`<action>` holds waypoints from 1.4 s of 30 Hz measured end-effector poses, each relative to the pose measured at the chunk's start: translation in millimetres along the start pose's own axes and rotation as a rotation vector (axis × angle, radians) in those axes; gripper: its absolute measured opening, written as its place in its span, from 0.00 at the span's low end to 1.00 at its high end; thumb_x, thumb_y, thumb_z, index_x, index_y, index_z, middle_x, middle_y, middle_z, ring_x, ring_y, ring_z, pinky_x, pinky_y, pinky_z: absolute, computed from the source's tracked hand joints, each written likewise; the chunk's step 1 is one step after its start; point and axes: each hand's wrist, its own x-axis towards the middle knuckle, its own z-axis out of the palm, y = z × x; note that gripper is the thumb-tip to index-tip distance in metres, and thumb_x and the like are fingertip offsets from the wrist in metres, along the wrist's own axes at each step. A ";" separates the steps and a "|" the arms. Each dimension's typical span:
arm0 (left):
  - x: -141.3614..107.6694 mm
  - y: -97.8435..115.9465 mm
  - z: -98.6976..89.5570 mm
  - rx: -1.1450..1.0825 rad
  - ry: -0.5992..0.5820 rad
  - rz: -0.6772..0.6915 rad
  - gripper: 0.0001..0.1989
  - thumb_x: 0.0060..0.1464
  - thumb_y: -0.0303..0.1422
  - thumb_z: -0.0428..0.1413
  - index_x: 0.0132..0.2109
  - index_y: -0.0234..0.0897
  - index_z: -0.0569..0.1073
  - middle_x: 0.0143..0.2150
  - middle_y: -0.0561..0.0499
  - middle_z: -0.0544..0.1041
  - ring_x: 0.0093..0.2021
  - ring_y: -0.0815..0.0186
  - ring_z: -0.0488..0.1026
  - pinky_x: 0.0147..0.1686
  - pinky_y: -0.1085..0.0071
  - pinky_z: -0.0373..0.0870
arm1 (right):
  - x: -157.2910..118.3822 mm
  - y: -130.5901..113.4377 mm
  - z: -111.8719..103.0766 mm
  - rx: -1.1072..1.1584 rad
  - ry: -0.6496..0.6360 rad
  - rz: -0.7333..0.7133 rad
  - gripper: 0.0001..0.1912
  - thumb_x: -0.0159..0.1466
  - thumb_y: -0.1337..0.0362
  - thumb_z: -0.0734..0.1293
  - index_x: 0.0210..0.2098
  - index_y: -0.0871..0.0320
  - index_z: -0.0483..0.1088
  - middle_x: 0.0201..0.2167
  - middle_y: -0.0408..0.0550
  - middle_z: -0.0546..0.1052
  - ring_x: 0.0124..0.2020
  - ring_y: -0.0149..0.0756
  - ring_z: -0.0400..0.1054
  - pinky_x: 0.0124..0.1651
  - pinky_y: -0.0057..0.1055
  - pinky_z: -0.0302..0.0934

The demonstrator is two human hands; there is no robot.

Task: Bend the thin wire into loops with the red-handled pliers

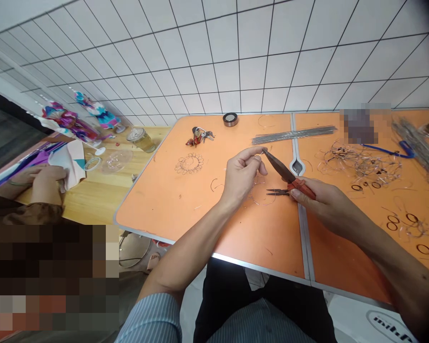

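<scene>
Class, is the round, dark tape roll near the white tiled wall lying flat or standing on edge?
Flat: the round, dark tape roll shows its ring face upward on the orange tabletop.

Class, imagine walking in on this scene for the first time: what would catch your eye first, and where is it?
Probably the bright orange table, where the left hand pinches thin wire at the tip of red-handled pliers in the right hand. Next, perhaps, the tangled wire on the table's right side, and the colorful figures at far left, by the tiled wall.
</scene>
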 end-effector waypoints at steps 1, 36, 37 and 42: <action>0.1 0.1 0.1 0.005 0.003 0.002 0.12 0.65 0.31 0.60 0.52 0.36 0.84 0.25 0.56 0.79 0.21 0.73 0.58 0.24 0.71 0.53 | 0.7 0.8 -0.2 -0.015 0.014 -0.006 0.20 0.79 0.45 0.62 0.38 0.50 0.69 0.31 0.45 0.74 0.34 0.44 0.67 0.39 0.38 0.57; 9.6 16.7 -20.3 0.047 -0.171 -0.095 0.10 0.59 0.37 0.70 0.45 0.37 0.85 0.35 0.49 0.87 0.27 0.72 0.71 0.30 0.73 0.65 | -4.3 -4.7 2.2 0.143 -0.046 0.069 0.20 0.80 0.44 0.64 0.41 0.52 0.71 0.27 0.41 0.70 0.29 0.38 0.63 0.36 0.37 0.57; 11.1 17.0 -23.1 0.052 -0.186 -0.106 0.11 0.58 0.37 0.70 0.45 0.37 0.85 0.37 0.48 0.88 0.28 0.72 0.73 0.31 0.73 0.66 | -4.3 -5.1 1.9 0.157 -0.050 0.071 0.21 0.80 0.43 0.64 0.39 0.52 0.70 0.27 0.41 0.70 0.28 0.38 0.63 0.35 0.37 0.57; 17.0 9.6 -28.6 0.001 -0.184 -0.090 0.11 0.54 0.37 0.73 0.42 0.38 0.87 0.38 0.48 0.88 0.30 0.72 0.75 0.33 0.74 0.68 | -4.9 -10.1 -2.0 0.336 -0.161 0.110 0.27 0.77 0.36 0.66 0.36 0.53 0.69 0.24 0.40 0.69 0.24 0.34 0.61 0.31 0.36 0.56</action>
